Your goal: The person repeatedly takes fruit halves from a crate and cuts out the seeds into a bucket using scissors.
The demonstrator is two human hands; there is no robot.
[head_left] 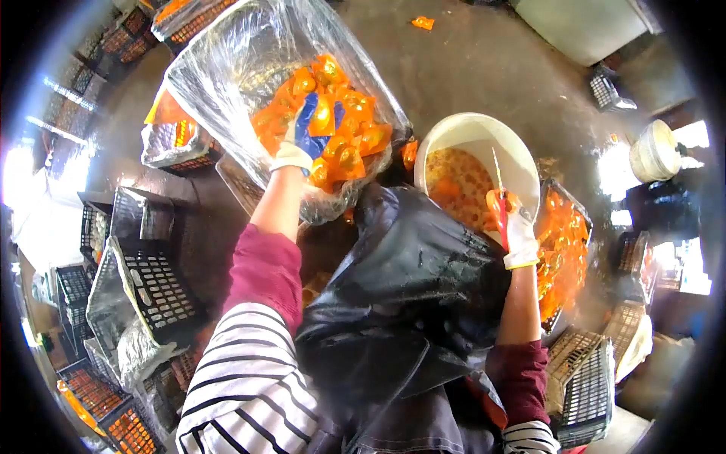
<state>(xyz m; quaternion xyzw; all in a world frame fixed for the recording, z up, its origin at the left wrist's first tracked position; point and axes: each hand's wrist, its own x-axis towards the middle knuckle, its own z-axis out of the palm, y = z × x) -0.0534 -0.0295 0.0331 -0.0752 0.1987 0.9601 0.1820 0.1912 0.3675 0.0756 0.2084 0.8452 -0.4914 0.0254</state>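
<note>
My left hand (306, 136), in a white and blue glove, is closed on an orange packet (323, 115) over a heap of similar packets (352, 113). The heap lies in a crate lined with clear plastic (219, 76). In a white glove, my right hand (518, 234) grips the red handle of a knife (500, 193), its thin blade pointing up. That hand is at the near right rim of a white bucket (525, 159). Round orange-brown pieces (457, 181) lie in the bucket.
Right of the bucket stands a crate of orange wrappings (563, 250). Black crates (159, 291) are stacked at the left, more crates (586, 386) at the lower right. A black apron (408, 265) covers my lap. An orange scrap (423, 23) lies on the floor.
</note>
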